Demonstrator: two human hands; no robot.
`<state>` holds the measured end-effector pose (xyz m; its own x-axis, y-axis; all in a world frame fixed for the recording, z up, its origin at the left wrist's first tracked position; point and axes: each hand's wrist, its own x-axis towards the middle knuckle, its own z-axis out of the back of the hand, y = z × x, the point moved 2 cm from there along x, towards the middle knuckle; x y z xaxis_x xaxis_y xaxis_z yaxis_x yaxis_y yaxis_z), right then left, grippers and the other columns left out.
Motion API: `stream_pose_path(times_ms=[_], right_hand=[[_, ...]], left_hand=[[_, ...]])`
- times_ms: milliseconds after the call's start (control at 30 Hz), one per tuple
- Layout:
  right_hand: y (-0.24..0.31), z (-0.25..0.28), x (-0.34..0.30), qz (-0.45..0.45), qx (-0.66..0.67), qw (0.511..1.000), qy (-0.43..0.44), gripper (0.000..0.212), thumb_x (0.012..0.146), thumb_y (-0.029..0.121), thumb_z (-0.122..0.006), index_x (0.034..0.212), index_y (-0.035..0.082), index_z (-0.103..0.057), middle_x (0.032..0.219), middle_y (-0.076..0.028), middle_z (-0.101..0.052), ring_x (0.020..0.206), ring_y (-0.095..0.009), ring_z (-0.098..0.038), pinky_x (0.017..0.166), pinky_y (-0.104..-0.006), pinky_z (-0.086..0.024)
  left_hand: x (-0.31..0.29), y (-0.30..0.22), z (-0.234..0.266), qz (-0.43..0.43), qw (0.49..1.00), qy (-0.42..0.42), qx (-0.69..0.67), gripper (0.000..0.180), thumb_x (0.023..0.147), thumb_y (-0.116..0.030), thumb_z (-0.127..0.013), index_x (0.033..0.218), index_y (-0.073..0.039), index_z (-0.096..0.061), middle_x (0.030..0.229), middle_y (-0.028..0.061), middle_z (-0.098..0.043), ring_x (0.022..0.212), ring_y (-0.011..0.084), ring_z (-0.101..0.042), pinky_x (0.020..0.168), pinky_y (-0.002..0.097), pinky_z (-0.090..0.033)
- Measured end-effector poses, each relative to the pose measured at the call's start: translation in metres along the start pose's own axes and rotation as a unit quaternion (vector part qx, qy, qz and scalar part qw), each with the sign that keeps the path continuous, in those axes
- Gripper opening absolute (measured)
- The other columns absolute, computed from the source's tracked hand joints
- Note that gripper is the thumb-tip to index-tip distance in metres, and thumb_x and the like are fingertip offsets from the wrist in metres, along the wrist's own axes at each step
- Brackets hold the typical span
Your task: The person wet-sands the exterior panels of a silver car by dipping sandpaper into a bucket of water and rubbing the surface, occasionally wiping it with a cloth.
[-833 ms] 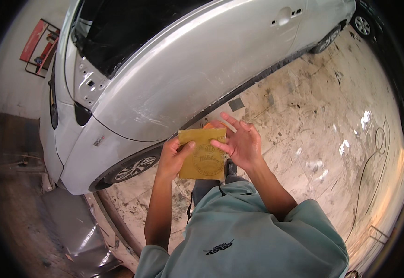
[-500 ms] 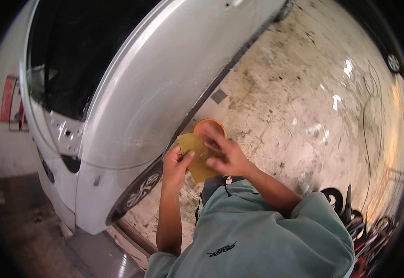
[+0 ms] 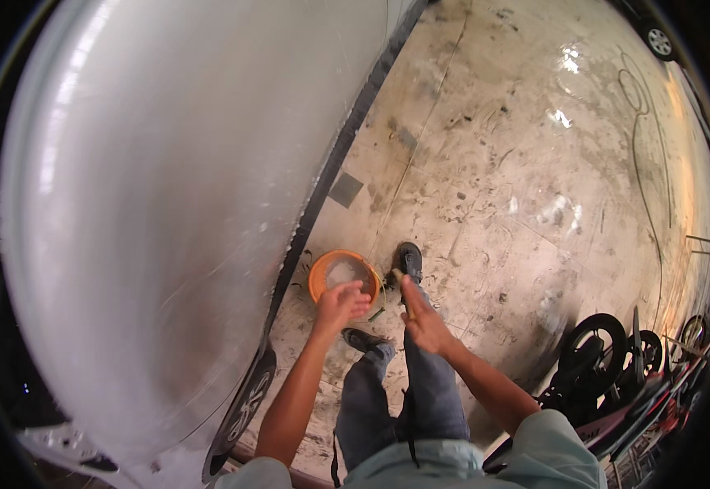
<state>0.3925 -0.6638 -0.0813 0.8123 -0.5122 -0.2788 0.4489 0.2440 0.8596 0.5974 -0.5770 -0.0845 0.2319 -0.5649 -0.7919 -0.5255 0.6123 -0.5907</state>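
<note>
We see a stained pale floor (image 3: 485,179) running all round the orange bucket (image 3: 316,277), our landmark. Silver car (image 3: 175,187) fills the area left of the bucket, its dark lower edge near the rim. Grey jeans (image 3: 436,383) on our side of the bucket; black wheel (image 3: 571,349) well off to its right, toward us. Bucket has cloudy liquid inside. Dark shoe (image 3: 408,259) just right of the bucket; flat grey square (image 3: 345,190) on the floor beyond it. Left hand (image 3: 342,303) hovers over the bucket's near side, fingers apart, nothing seen in them. Right hand (image 3: 428,326) is right of the bucket, fingers clamped on a thin yellow sheet (image 3: 409,310). We get that sheet nearly edge-on, just right of the bucket, so can't tell if it's folded.
</note>
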Motion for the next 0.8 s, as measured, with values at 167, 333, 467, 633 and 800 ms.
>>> stream_pose_path(times_ms=[167,333,467,633,800], right_hand=[[-0.183,-0.02,0.081,-0.13,0.052,0.986,-0.09,0.064,0.094,0.016,-0.046,0.15,0.007,-0.016,0.153,-0.021,-0.024,0.141,-0.036,-0.026,0.113,-0.0365,-0.026],[-0.314,-0.033,0.092,-0.224,0.054,0.968,-0.103,0.058,0.096,0.018,-0.042,0.149,0.007,-0.022,0.152,-0.019,-0.029,0.139,-0.036,-0.03,0.111,-0.0375,-0.029],[-0.372,-0.043,0.089,-0.248,0.046,0.965,-0.074,0.057,0.097,0.021,-0.041,0.149,0.006,-0.024,0.151,-0.018,-0.03,0.139,-0.036,-0.031,0.111,-0.0384,-0.028],[-0.402,-0.035,0.08,-0.288,0.039,0.956,-0.05,0.056,0.099,0.028,-0.039,0.148,0.005,-0.025,0.15,-0.019,-0.032,0.139,-0.035,-0.031,0.111,-0.0388,-0.028],[-0.391,-0.03,0.104,-0.259,0.049,0.964,-0.044,0.056,0.099,0.03,-0.04,0.148,0.005,-0.027,0.15,-0.019,-0.033,0.138,-0.036,-0.032,0.111,-0.0387,-0.028]], left_hand=[[0.263,0.08,0.069,-0.167,0.878,-0.195,0.404,0.019,0.083,-0.018,-0.062,0.094,-0.003,-0.062,0.087,0.0162,-0.067,0.082,0.0305,-0.066,0.074,0.0425,-0.051],[0.454,0.103,0.06,0.033,0.771,-0.109,0.627,0.029,0.089,-0.016,-0.054,0.117,-0.018,-0.061,0.149,0.0231,-0.027,0.128,0.0403,-0.042,0.102,0.0435,-0.043],[0.543,0.112,0.061,0.077,0.705,-0.14,0.691,0.054,0.089,-0.013,-0.055,0.14,-0.024,-0.044,0.157,0.0192,0.007,0.139,0.0404,-0.025,0.105,0.0444,-0.04],[0.588,0.139,0.062,0.058,0.62,-0.141,0.769,0.068,0.086,-0.012,-0.058,0.147,-0.014,-0.027,0.157,0.0211,0.0,0.138,0.0417,-0.026,0.107,0.0435,-0.038],[0.588,0.135,0.107,-0.069,0.59,-0.233,0.77,0.067,0.087,-0.01,-0.055,0.146,-0.001,-0.023,0.155,0.0195,-0.016,0.136,0.0348,-0.033,0.104,0.0415,-0.042]])
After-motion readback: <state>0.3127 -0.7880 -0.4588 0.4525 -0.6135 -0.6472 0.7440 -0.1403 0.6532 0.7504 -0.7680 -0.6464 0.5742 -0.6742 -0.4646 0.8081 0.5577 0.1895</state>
